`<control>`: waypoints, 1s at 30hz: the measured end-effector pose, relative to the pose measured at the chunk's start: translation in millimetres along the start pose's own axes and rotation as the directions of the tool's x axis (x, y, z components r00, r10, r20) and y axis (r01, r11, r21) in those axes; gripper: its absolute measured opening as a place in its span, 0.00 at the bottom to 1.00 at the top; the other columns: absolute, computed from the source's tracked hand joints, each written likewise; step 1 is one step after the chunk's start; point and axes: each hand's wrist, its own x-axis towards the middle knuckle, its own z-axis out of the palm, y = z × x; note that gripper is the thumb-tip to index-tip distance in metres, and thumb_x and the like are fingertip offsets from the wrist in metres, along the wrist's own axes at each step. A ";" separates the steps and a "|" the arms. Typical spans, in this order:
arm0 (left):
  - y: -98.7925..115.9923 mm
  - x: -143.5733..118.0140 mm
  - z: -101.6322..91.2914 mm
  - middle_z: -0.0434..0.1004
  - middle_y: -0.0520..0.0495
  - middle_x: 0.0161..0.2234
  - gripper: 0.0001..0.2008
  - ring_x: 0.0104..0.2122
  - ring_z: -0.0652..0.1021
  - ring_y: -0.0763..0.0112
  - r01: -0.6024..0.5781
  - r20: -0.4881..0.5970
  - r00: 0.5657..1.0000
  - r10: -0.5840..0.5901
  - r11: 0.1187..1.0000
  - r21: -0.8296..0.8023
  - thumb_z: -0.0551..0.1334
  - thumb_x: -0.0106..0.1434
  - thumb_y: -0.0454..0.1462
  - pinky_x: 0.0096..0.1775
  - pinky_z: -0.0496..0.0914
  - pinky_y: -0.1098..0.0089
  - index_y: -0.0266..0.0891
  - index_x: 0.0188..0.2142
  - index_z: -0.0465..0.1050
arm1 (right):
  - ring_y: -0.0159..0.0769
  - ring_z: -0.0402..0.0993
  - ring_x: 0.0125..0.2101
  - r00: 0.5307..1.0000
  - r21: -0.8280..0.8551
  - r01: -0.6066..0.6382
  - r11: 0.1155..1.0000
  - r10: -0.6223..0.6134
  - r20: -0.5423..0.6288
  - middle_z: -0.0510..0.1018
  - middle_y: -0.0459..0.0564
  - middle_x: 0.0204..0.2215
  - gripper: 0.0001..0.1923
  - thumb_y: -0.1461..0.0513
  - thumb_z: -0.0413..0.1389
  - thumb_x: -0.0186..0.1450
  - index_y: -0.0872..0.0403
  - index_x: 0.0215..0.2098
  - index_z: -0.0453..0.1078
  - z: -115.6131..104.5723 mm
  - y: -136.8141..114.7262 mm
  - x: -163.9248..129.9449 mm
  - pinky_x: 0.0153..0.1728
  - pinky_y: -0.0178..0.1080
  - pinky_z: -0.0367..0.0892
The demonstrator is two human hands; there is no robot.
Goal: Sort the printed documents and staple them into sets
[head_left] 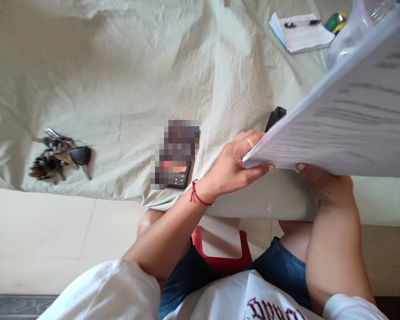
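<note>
Currently I see both hands gripping the paper stack (346, 120): left hand (235, 166) pinches its near corner, right hand (323, 180) supports beneath; stack's length runs up-right.

It looked like a home. A crumpled cloth (126, 75) covered the desk above pale floor tiles (36, 231), with keys (58, 155), a phone (175, 155) and a notepad (302, 33) lying about, and a red plastic stool (220, 260).
</note>
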 end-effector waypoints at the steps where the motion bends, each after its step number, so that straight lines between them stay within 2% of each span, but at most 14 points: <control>1: 0.8 0.1 -0.7 0.90 0.42 0.49 0.10 0.51 0.87 0.51 0.041 0.013 0.999 -0.041 0.999 -0.005 0.74 0.75 0.47 0.57 0.82 0.51 0.44 0.47 0.84 | 0.63 0.81 0.69 1.000 -0.005 0.011 1.000 -0.011 0.024 0.89 0.54 0.63 0.36 0.55 0.86 0.46 0.46 0.53 0.88 1.6 -2.8 -1.5 0.78 0.64 0.72; 6: 8.1 1.4 -0.2 0.89 0.42 0.42 0.17 0.50 0.87 0.48 0.201 0.096 0.976 -0.194 0.977 -0.065 0.76 0.74 0.53 0.55 0.83 0.50 0.45 0.37 0.82 | 0.65 0.83 0.66 0.999 -0.052 0.031 0.998 -0.032 -0.024 0.91 0.57 0.59 0.34 0.56 0.86 0.42 0.48 0.47 0.88 2.3 -5.4 -5.4 0.76 0.64 0.73; 9: 13.5 1.2 1.9 0.88 0.41 0.41 0.21 0.52 0.87 0.46 0.318 0.062 0.947 -0.314 0.945 -0.072 0.76 0.74 0.55 0.55 0.82 0.51 0.44 0.34 0.80 | 0.62 0.83 0.68 1.000 -0.058 0.030 0.998 -0.030 -0.006 0.89 0.58 0.63 0.34 0.56 0.83 0.48 0.48 0.54 0.88 2.4 -3.0 -6.6 0.75 0.63 0.74; 11: 16.8 1.1 2.3 0.88 0.41 0.41 0.21 0.51 0.87 0.45 0.386 0.032 0.923 -0.384 0.919 -0.082 0.76 0.74 0.55 0.54 0.82 0.51 0.44 0.34 0.81 | 0.61 0.84 0.68 0.997 -0.027 0.075 0.997 -0.075 0.024 0.88 0.59 0.65 0.33 0.58 0.82 0.49 0.48 0.54 0.88 2.1 0.5 -5.2 0.73 0.62 0.76; 14: 22.0 1.5 1.4 0.89 0.41 0.43 0.20 0.51 0.87 0.43 0.491 0.023 0.869 -0.494 0.859 -0.145 0.79 0.71 0.55 0.54 0.82 0.48 0.43 0.37 0.85 | 0.61 0.85 0.67 0.983 0.094 0.159 0.983 -0.167 0.082 0.90 0.61 0.63 0.28 0.55 0.84 0.50 0.48 0.49 0.89 -3.1 8.8 0.0 0.71 0.60 0.77; 16: 25.4 1.3 1.2 0.90 0.40 0.44 0.20 0.53 0.88 0.40 0.561 0.062 0.824 -0.563 0.795 -0.230 0.81 0.68 0.55 0.57 0.82 0.46 0.42 0.40 0.87 | 0.63 0.87 0.66 0.979 0.141 0.177 0.974 -0.189 0.077 0.92 0.63 0.59 0.26 0.48 0.84 0.53 0.48 0.46 0.90 -9.8 14.1 3.0 0.69 0.62 0.79; 19: 29.2 -1.6 4.0 0.92 0.39 0.49 0.21 0.57 0.88 0.38 0.641 0.177 0.760 -0.626 0.674 -0.368 0.83 0.66 0.54 0.62 0.82 0.42 0.41 0.45 0.89 | 0.68 0.90 0.59 0.988 0.160 0.148 0.976 -0.155 0.030 0.93 0.66 0.53 0.29 0.39 0.83 0.54 0.48 0.43 0.91 -19.8 17.1 3.8 0.62 0.67 0.82; 21: 30.4 -5.0 7.7 0.93 0.38 0.51 0.22 0.59 0.88 0.36 0.680 0.228 0.721 -0.655 0.604 -0.416 0.84 0.65 0.54 0.65 0.81 0.39 0.41 0.46 0.90 | 0.69 0.91 0.57 0.995 0.150 0.085 0.985 -0.093 0.047 0.93 0.67 0.52 0.29 0.40 0.83 0.54 0.49 0.43 0.92 -23.7 15.6 2.7 0.60 0.68 0.84; 23: 30.7 -7.7 11.1 0.93 0.38 0.53 0.24 0.60 0.88 0.35 0.705 0.232 0.689 -0.687 0.560 -0.436 0.84 0.65 0.55 0.66 0.80 0.37 0.42 0.48 0.89 | 0.68 0.91 0.59 0.995 0.124 0.020 0.992 -0.032 0.095 0.94 0.65 0.52 0.26 0.43 0.84 0.55 0.48 0.44 0.92 -25.2 13.3 1.2 0.62 0.66 0.84; 25: 30.1 -8.4 12.6 0.93 0.36 0.54 0.26 0.61 0.88 0.34 0.696 0.184 0.676 -0.713 0.536 -0.478 0.82 0.67 0.58 0.66 0.80 0.37 0.41 0.50 0.88 | 0.64 0.91 0.60 0.991 0.119 -0.017 0.993 0.000 0.136 0.94 0.62 0.53 0.23 0.47 0.84 0.56 0.47 0.45 0.93 -26.1 12.0 -0.4 0.65 0.64 0.83; 28: 27.9 -6.0 11.9 0.92 0.35 0.58 0.29 0.63 0.87 0.34 0.612 0.060 0.687 -0.724 0.531 -0.586 0.81 0.68 0.60 0.66 0.80 0.40 0.40 0.55 0.87 | 0.61 0.92 0.59 0.976 0.117 -0.063 0.991 0.037 0.216 0.94 0.59 0.55 0.22 0.49 0.84 0.58 0.45 0.47 0.94 -30.5 14.9 -3.1 0.66 0.60 0.84; 30: 25.9 -4.5 11.1 0.92 0.36 0.59 0.29 0.65 0.86 0.34 0.559 0.008 0.695 -0.719 0.532 -0.636 0.82 0.67 0.58 0.67 0.79 0.40 0.41 0.55 0.87 | 0.59 0.92 0.59 0.941 0.063 -0.116 0.991 0.089 0.326 0.94 0.57 0.57 0.21 0.49 0.84 0.60 0.43 0.49 0.94 -35.9 19.3 -4.7 0.67 0.58 0.84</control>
